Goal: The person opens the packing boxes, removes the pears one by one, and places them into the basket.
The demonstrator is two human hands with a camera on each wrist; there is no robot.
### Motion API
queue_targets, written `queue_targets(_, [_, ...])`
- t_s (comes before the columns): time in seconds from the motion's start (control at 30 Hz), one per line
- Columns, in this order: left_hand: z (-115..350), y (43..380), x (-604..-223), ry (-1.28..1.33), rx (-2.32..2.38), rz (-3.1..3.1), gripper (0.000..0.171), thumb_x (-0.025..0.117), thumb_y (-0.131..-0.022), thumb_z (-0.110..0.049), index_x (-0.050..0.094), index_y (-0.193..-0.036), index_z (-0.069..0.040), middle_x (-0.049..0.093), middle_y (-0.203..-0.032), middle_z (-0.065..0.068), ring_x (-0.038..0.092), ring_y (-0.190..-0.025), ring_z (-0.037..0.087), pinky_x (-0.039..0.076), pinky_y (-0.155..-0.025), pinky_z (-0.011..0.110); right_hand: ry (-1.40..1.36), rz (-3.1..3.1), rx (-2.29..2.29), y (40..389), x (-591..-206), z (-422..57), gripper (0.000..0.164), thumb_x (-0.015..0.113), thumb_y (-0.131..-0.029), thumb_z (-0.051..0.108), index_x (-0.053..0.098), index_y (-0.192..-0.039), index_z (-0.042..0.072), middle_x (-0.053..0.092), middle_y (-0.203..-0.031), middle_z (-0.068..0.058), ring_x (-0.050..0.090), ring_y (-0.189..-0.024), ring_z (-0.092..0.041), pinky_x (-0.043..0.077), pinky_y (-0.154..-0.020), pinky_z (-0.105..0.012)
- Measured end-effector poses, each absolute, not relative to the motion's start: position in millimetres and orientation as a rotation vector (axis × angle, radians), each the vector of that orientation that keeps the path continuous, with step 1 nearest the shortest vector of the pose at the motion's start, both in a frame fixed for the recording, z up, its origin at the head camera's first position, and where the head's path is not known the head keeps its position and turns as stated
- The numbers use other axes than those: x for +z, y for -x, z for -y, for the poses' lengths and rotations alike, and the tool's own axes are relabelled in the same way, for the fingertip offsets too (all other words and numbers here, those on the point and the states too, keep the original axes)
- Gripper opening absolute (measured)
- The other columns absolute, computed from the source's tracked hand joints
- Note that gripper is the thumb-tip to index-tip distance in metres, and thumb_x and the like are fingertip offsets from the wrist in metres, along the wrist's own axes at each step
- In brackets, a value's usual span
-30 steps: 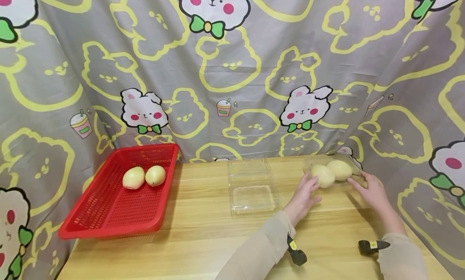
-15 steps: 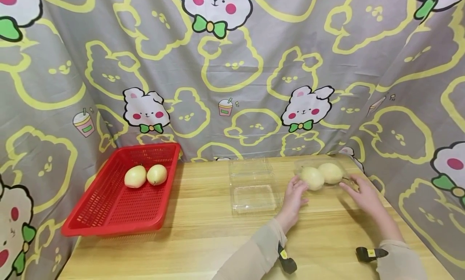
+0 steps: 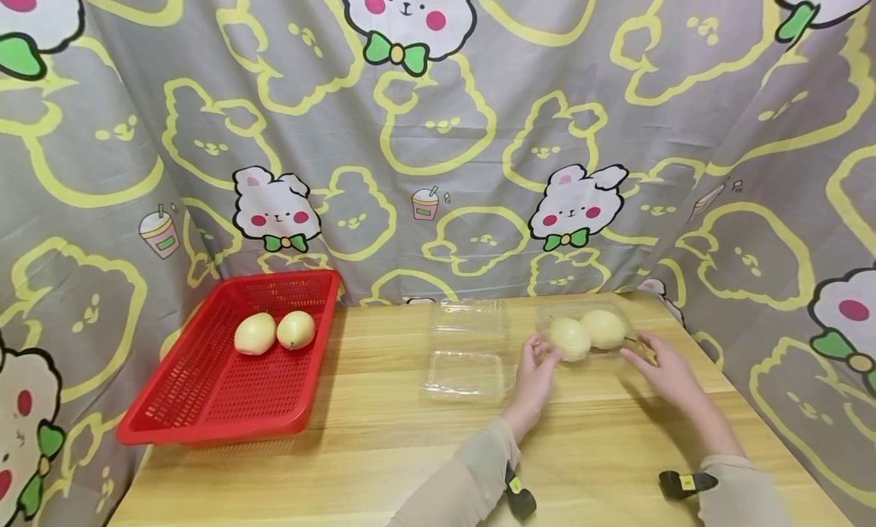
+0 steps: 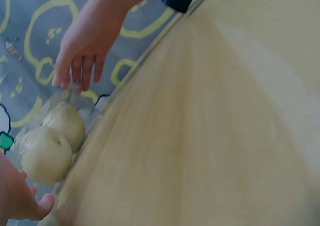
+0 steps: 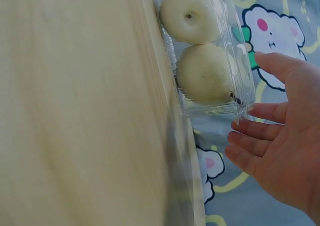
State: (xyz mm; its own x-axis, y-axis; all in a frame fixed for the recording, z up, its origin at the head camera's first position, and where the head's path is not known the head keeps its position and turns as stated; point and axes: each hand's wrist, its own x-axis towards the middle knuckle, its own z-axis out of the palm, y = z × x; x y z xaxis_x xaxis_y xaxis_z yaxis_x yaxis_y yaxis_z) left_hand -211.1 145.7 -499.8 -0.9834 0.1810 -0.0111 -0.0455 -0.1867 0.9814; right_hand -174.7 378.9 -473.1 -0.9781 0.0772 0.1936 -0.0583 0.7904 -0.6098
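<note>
Two pale yellow pears, the left pear (image 3: pixel 569 340) and the right pear (image 3: pixel 604 329), lie side by side in a clear plastic clamshell box (image 5: pixel 212 109) at the back right of the table. My left hand (image 3: pixel 531 384) is at the box's left end, its fingertips by the edge and the thumb apart from the fingers. Across from it, my right hand (image 3: pixel 669 373) touches the right end with extended fingertips, beside one pear's dark stem. In the right wrist view the right thumb stands away from the fingers.
An open, clear plastic clamshell box (image 3: pixel 465 375) lies at the middle of the wooden table (image 3: pixel 383 451), just left of my left hand. Two more pears (image 3: pixel 275 332) sit in a red slotted basket (image 3: pixel 301 413) at the left. A patterned cloth (image 3: pixel 438 147) hangs behind.
Both hands and the box with the two pears have moved left along the back of the table. The open clamshell box has shifted slightly left in the last half second.
</note>
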Motion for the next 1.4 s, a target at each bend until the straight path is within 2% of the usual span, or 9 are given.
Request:
queue_targets(0.2, [-132,222,-509,-0.119,2.304,-2.002,0.057,0.061,-0.093,-0.031,0.041,-0.143,-0.012,0.058,-0.128,0.001,0.048,-0.128,0.029,0.036,-0.11,0.055,-0.02,2.77,0.953,176,-478,-365,0.072,0.053,-0.099,0.038,0.031,-0.142,-0.015,0.037,-0.141,-0.041,0.038,-0.127,-0.057,0.037,-0.1,-0.067])
queue_targets(0.4, [-122,231,-511,-0.078,2.362,-2.023,0.055,0.061,-0.093,-0.027,0.043,-0.141,-0.006,0.062,-0.122,0.005,0.052,-0.124,0.029,0.034,-0.11,0.055,-0.013,2.772,0.958,179,-482,-353,0.072,0.052,-0.099,0.04,0.031,-0.144,-0.013,0.037,-0.142,-0.039,0.037,-0.128,-0.056,0.036,-0.102,-0.066])
queue_targets(0.6, [-108,247,-512,-0.017,2.456,-1.967,0.056,0.058,-0.093,-0.028,0.042,-0.141,-0.003,0.066,-0.114,0.011,0.06,-0.111,0.028,0.043,-0.103,0.046,-0.024,2.77,0.968,184,-483,-343,0.074,0.053,-0.099,0.041,0.031,-0.145,-0.012,0.036,-0.144,-0.039,0.034,-0.131,-0.056,0.029,-0.106,-0.067])
queue_targets(0.77, [-97,255,-512,0.011,2.46,-1.915,0.058,0.058,-0.094,-0.031,0.04,-0.143,-0.005,0.064,-0.118,0.012,0.057,-0.109,0.029,0.043,-0.095,0.039,-0.021,2.783,0.975,184,-482,-338,0.076,0.052,-0.098,0.043,0.029,-0.145,-0.012,0.034,-0.144,-0.039,0.031,-0.132,-0.057,0.026,-0.107,-0.069])
queue_targets(0.9, [-94,256,-511,0.003,2.443,-1.872,0.057,0.058,-0.093,-0.031,0.041,-0.142,-0.005,0.062,-0.122,0.012,0.056,-0.1,0.028,0.045,-0.086,0.036,-0.021,2.789,0.979,184,-480,-336,0.075,0.052,-0.099,0.042,0.028,-0.146,-0.012,0.033,-0.145,-0.039,0.031,-0.132,-0.057,0.026,-0.107,-0.069])
queue_targets(1.2, [-95,253,-508,0.0,2.426,-1.855,0.051,0.057,-0.094,-0.027,0.046,-0.137,-0.003,0.064,-0.114,0.014,0.058,-0.107,0.031,0.048,-0.086,0.039,-0.041,2.812,0.978,184,-479,-331,0.078,0.054,-0.097,0.043,0.028,-0.147,-0.011,0.032,-0.146,-0.038,0.031,-0.133,-0.056,0.027,-0.107,-0.068])
queue_targets(1.4, [-100,245,-497,0.025,2.438,-1.853,0.048,0.057,-0.093,-0.023,0.047,-0.135,-0.001,0.063,-0.105,0.015,0.058,-0.093,0.025,0.049,-0.084,0.037,-0.029,2.836,0.974,184,-477,-331,0.081,0.054,-0.097,0.045,0.025,-0.148,-0.011,0.03,-0.147,-0.039,0.03,-0.133,-0.057,0.027,-0.106,-0.069])
